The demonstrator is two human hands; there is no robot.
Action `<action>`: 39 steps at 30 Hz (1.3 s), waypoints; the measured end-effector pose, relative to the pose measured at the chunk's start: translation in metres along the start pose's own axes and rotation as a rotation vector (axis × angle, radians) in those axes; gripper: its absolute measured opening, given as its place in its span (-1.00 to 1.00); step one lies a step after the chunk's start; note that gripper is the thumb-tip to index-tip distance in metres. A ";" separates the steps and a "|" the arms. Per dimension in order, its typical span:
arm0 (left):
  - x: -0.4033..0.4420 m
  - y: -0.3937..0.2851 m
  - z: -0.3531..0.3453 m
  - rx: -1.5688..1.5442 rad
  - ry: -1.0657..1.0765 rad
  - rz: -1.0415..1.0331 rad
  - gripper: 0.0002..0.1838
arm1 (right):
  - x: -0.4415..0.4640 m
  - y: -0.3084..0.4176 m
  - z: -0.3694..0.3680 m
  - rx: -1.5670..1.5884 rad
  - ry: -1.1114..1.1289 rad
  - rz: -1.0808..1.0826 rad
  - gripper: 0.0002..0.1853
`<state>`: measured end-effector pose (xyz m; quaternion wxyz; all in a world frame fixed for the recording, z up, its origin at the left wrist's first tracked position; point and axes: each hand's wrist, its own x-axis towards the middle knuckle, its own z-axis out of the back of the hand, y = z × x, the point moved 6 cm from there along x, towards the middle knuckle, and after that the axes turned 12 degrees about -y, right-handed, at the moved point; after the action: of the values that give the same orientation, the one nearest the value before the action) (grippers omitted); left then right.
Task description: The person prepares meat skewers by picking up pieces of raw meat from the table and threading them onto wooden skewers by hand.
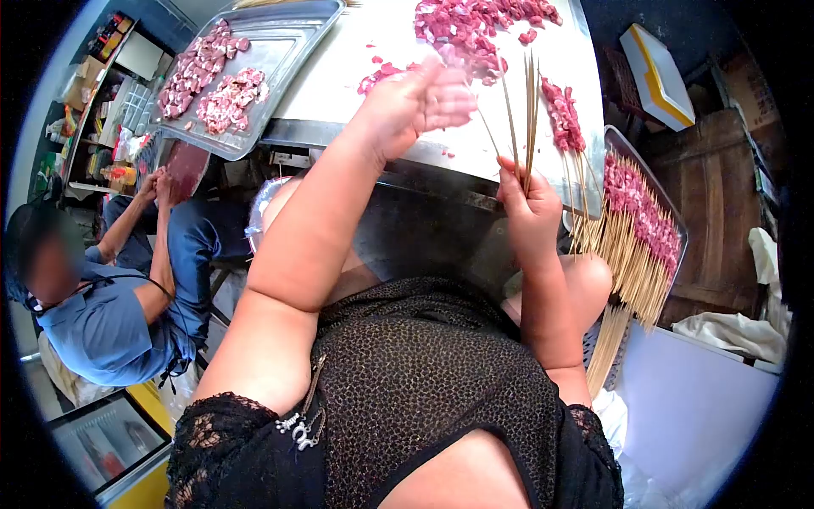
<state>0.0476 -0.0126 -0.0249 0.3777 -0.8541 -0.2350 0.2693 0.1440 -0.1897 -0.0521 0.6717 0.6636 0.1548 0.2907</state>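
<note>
A: Long axis of the held sticks?

B: Bundle of thin bare skewers (532, 119), gripped near the lower ends by the right hand (530, 199). Axis runs away from the body; free ends point up the picture, over the near right part of the bench (326, 89). The bundle fans a little; one stick leans well off to the left, toward the other hand.

A: State of that other hand?

B: Left hand (428, 97): fingers extended, palm showing, above the bench just short of the meat pile (462, 34). (Fingertips blurred; cannot tell whether they pinch a piece of meat.)

A: Any loaded sticks nearby?

B: Yes. Loaded skewers (560, 114) lie on the bench right of the bundle, meat at the far end, bare wood reaching past the near edge.

A: Containers?

B: Two noted. Metal tray (284, 51), at the bench's left end: two heaps of cut meat, one darker, one paler and nearer the centre. Right-hand tray (670, 201), beside the bench: dense rows of meat-laden sticks (642, 208), meat toward the far side, bare ends jutting out over the near side, slanting down the picture.
</note>
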 end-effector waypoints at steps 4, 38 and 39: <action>0.002 -0.020 0.003 -0.080 -0.152 -0.227 -0.64 | -0.004 -0.005 -0.003 -0.074 0.045 0.047 -0.81; -0.008 -0.016 -0.006 0.064 0.023 -0.172 -0.72 | -0.018 -0.021 -0.021 0.289 0.174 -0.332 -0.78; -0.007 -0.015 -0.007 0.045 0.029 -0.175 -0.73 | -0.020 -0.024 -0.022 0.288 0.175 -0.333 -0.78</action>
<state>0.0434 -0.0112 -0.0071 0.4225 -0.8254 -0.2970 0.2279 0.1196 -0.1825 -0.0803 0.5929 0.6901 0.3596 0.2073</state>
